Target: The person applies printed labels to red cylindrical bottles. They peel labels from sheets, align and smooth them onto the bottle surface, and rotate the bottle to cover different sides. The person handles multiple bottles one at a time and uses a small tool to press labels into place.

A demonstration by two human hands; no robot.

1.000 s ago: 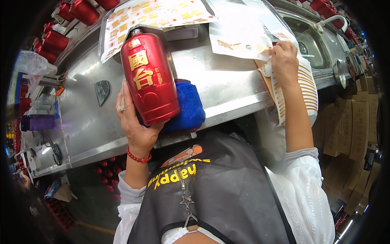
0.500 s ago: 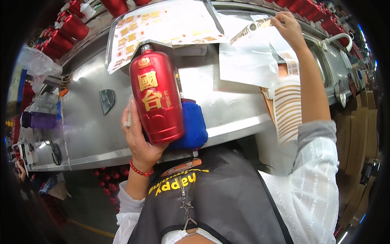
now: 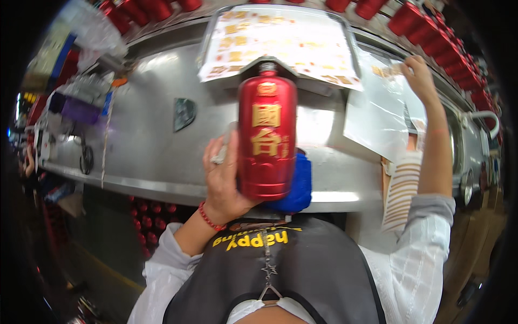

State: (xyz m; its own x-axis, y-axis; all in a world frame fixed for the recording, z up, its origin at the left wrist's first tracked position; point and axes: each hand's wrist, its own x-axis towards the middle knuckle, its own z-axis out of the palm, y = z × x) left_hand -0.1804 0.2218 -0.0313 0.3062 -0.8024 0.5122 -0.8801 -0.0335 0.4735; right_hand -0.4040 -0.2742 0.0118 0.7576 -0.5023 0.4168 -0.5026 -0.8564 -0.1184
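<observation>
A red bottle (image 3: 268, 175) with raised gold characters lies with its neck toward the far side, resting on a grey angled support (image 3: 287, 69). My left hand (image 3: 222, 181) is wrapped round its lower left side, with a small crumpled white scrap (image 3: 219, 156) between the fingers. At the upper right my right hand (image 3: 420, 78) is closed in a pinch on a clear strip (image 3: 389, 71) with gold-brown print; blur hides its detail. The strip hangs over a translucent white sheet (image 3: 375, 116). Blue cloth (image 3: 303, 186) shows beneath the bottle's right side.
A metal tray (image 3: 353, 43) of printed sticker sheets stands beyond the bottle. On the steel table (image 3: 145, 129) lies a dark flat piece (image 3: 184, 113). Brown-striped strips (image 3: 403, 183) are at right, near a sink tap (image 3: 485, 116). A purple bottle (image 3: 80, 109) stands left; red bottles (image 3: 413, 21) line the back.
The view has swung, so the scene sits further right. The red bottle looks straighter and less tilted. My left hand keeps its hold; my right hand still pinches the strip, now farther right in view.
</observation>
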